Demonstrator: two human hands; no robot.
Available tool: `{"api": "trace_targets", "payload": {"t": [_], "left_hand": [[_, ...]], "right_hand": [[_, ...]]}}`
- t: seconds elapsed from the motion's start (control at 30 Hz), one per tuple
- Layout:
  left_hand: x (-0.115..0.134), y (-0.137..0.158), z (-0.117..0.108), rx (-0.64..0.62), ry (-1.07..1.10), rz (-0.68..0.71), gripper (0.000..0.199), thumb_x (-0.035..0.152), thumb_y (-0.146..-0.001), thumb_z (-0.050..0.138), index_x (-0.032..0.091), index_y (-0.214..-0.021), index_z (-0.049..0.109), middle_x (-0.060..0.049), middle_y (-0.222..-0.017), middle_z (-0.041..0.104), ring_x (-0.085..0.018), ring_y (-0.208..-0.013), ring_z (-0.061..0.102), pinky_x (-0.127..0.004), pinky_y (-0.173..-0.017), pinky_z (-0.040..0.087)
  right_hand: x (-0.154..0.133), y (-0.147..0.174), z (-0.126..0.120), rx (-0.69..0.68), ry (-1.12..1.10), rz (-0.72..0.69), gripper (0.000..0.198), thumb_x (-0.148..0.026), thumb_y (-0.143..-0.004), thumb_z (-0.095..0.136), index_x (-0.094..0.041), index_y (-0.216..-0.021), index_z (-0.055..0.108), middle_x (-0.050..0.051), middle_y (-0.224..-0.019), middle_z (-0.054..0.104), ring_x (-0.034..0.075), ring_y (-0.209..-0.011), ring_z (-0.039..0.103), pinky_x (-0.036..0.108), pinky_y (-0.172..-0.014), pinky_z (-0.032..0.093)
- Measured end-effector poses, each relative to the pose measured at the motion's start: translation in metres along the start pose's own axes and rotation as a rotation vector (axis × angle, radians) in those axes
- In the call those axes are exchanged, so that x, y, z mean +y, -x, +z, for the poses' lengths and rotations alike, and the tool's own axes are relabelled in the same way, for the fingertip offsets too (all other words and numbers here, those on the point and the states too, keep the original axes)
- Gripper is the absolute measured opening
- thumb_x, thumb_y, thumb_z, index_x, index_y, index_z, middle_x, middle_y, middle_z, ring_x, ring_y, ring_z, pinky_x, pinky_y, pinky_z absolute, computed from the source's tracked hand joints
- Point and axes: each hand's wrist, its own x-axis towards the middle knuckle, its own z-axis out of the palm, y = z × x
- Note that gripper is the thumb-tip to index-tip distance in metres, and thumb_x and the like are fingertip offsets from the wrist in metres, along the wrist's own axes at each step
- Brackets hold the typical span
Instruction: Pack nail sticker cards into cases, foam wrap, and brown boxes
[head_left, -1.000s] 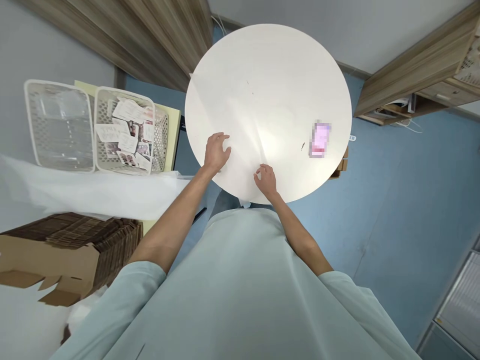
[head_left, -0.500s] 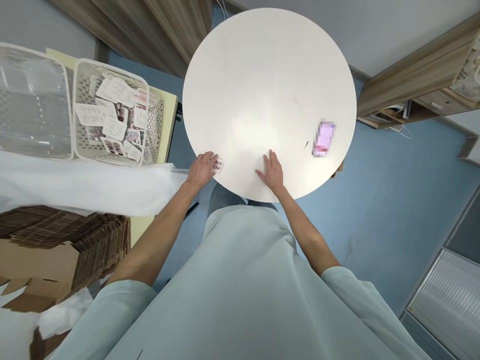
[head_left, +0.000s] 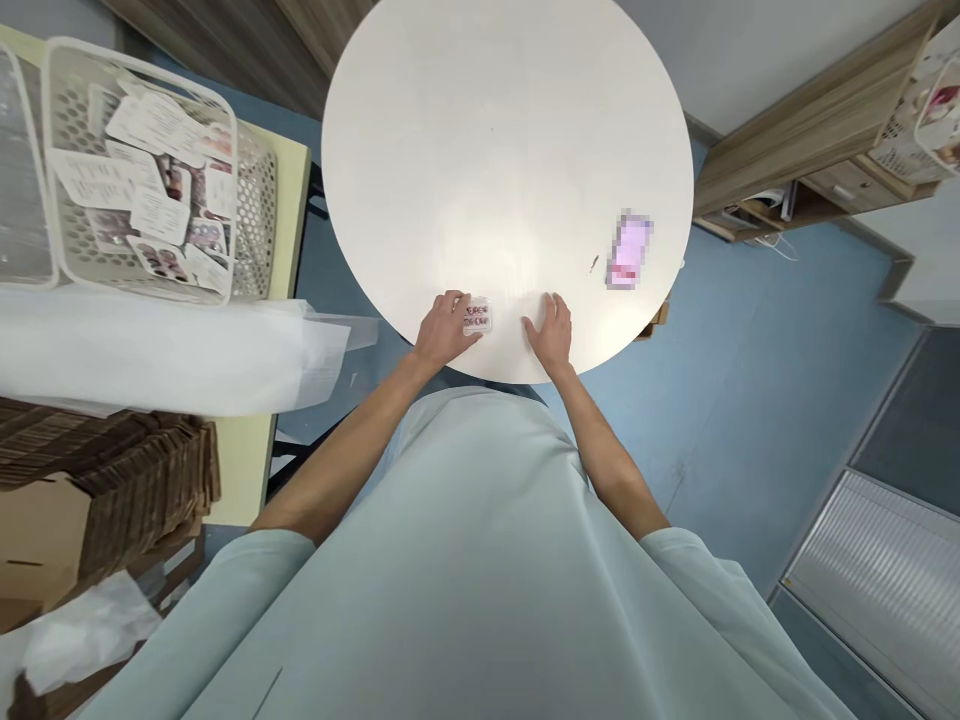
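Observation:
My left hand is closed on the left edge of a small clear pack, its thumb and fingers on either side. Two rows of dark reddish pieces show inside the pack; what they are is too small to tell. Pack and hand are at the near edge of a round white table. A short way to the right, my right hand is at the tabletop with fingers and thumb apart, holding nothing.
A blurred pink, phone-shaped item lies at the table's right, beside a small dark mark. On the left, a white basket holds several carded packs. White plastic sheeting and stacked folded cardboard boxes are nearer me.
My left hand has moved right along the table edge with the pack, closer to my right hand. The right hand stays nearly in place. The view has shifted too.

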Motion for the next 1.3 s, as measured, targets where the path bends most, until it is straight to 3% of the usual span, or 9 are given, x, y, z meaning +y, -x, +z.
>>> {"api": "trace_targets", "payload": {"t": [0.17,0.33,0.53,0.67,0.77,0.87,1.1,1.2,1.3], "left_hand": [[0.005,-0.007,0.02,-0.018,-0.064,-0.024,0.071,0.041,-0.099,0.079,0.014,-0.159,0.053,-0.026,-0.161,0.055,-0.045,-0.145,0.055,-0.057,-0.113,0.058],[0.002,-0.006,0.023,-0.047,-0.108,-0.033,0.076,0.034,-0.099,0.078,0.012,-0.164,0.046,-0.027,-0.165,0.05,-0.045,-0.147,0.052,-0.057,-0.116,0.056],[-0.003,-0.002,0.021,-0.076,-0.021,-0.048,0.082,0.028,-0.096,0.073,0.011,-0.168,0.04,-0.027,-0.164,0.047,-0.046,-0.151,0.049,-0.061,-0.119,0.056],[-0.004,0.001,0.023,-0.056,0.012,-0.063,0.076,0.033,-0.098,0.075,0.014,-0.165,0.044,-0.025,-0.163,0.05,-0.045,-0.151,0.049,-0.061,-0.123,0.053],[-0.004,0.002,0.025,-0.036,0.036,-0.058,0.072,0.035,-0.1,0.075,0.014,-0.163,0.046,-0.025,-0.164,0.05,-0.045,-0.152,0.049,-0.061,-0.125,0.051],[-0.004,0.004,0.025,-0.018,0.06,-0.037,0.074,0.037,-0.099,0.075,0.015,-0.164,0.047,-0.025,-0.164,0.051,-0.046,-0.154,0.048,-0.061,-0.127,0.049],[-0.003,0.005,0.024,-0.006,0.118,-0.056,0.084,0.033,-0.095,0.074,0.015,-0.171,0.043,-0.025,-0.168,0.051,-0.046,-0.158,0.047,-0.063,-0.129,0.046],[-0.006,0.01,0.024,0.047,0.192,-0.134,0.075,0.027,-0.1,0.063,0.017,-0.172,0.043,-0.023,-0.169,0.053,-0.042,-0.154,0.055,-0.059,-0.128,0.048],[-0.01,0.018,0.024,0.123,0.273,-0.279,0.06,0.028,-0.108,0.049,0.018,-0.168,0.048,-0.021,-0.16,0.063,-0.034,-0.136,0.07,-0.051,-0.121,0.054]], "right_hand": [[0.012,0.019,-0.006,0.006,0.014,0.156,0.052,-0.044,-0.11,0.063,-0.013,-0.152,0.06,0.024,-0.143,0.066,0.037,-0.138,0.061,0.056,-0.119,0.053],[0.003,0.023,0.002,-0.048,0.007,0.226,0.029,-0.039,-0.108,0.067,-0.017,-0.126,0.067,0.019,-0.128,0.07,0.034,-0.124,0.065,0.047,-0.105,0.056],[-0.009,0.019,0.003,-0.097,-0.097,0.272,0.006,-0.026,-0.106,0.061,-0.023,-0.101,0.063,0.012,-0.119,0.074,0.028,-0.113,0.069,0.04,-0.094,0.055],[-0.01,0.02,-0.003,-0.099,-0.269,0.37,0.006,-0.028,-0.101,0.065,-0.025,-0.105,0.063,0.007,-0.111,0.078,0.024,-0.103,0.073,0.037,-0.093,0.056],[-0.016,0.022,-0.009,-0.087,-0.35,0.424,0.027,-0.03,-0.097,0.07,-0.025,-0.122,0.063,0.004,-0.106,0.078,0.023,-0.102,0.075,0.037,-0.095,0.058],[-0.031,0.027,-0.013,-0.117,-0.362,0.354,0.027,-0.033,-0.099,0.07,-0.024,-0.123,0.066,0.003,-0.102,0.077,0.023,-0.101,0.075,0.037,-0.097,0.06],[-0.083,0.035,0.004,-0.231,-0.262,-0.001,0.021,-0.028,-0.106,0.064,-0.024,-0.125,0.069,0.004,-0.104,0.076,0.024,-0.106,0.073,0.037,-0.098,0.06],[-0.098,0.029,0.018,-0.287,-0.224,-0.037,0.021,-0.025,-0.107,0.063,-0.022,-0.127,0.069,0.006,-0.109,0.076,0.025,-0.11,0.072,0.038,-0.098,0.06],[-0.106,0.022,0.031,-0.325,-0.199,-0.055,0.022,-0.023,-0.108,0.063,-0.021,-0.129,0.069,0.008,-0.112,0.076,0.027,-0.112,0.071,0.04,-0.099,0.06]]}}
